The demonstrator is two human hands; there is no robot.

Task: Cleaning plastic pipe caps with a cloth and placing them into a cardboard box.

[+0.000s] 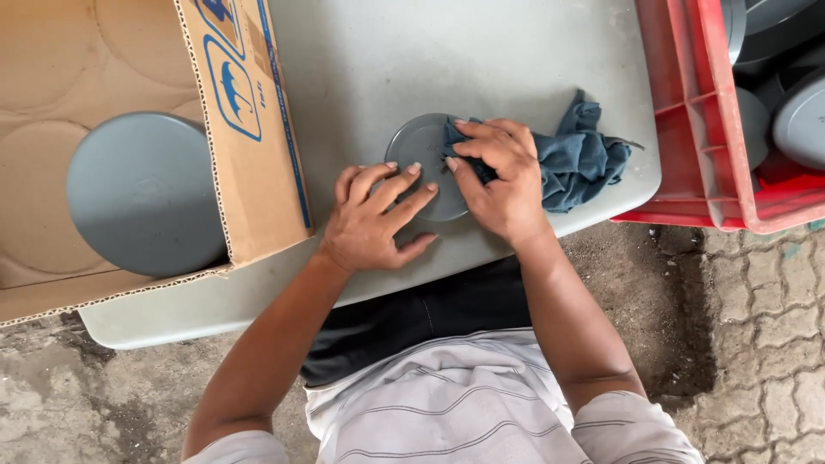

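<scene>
A round grey plastic cap (418, 146) lies flat on the grey table (387, 60). My left hand (374, 222) rests on its near left edge with fingers spread, pressing it down. My right hand (500, 180) grips a dark blue cloth (584, 159) and presses a bunched part of it onto the cap's right side. The rest of the cloth trails to the right on the table.
An open cardboard box (249, 155) at the left holds a larger grey round cap (142, 193). A red plastic crate (687, 112) at the right holds several grey caps (799, 120). Paved ground lies below the table's near edge.
</scene>
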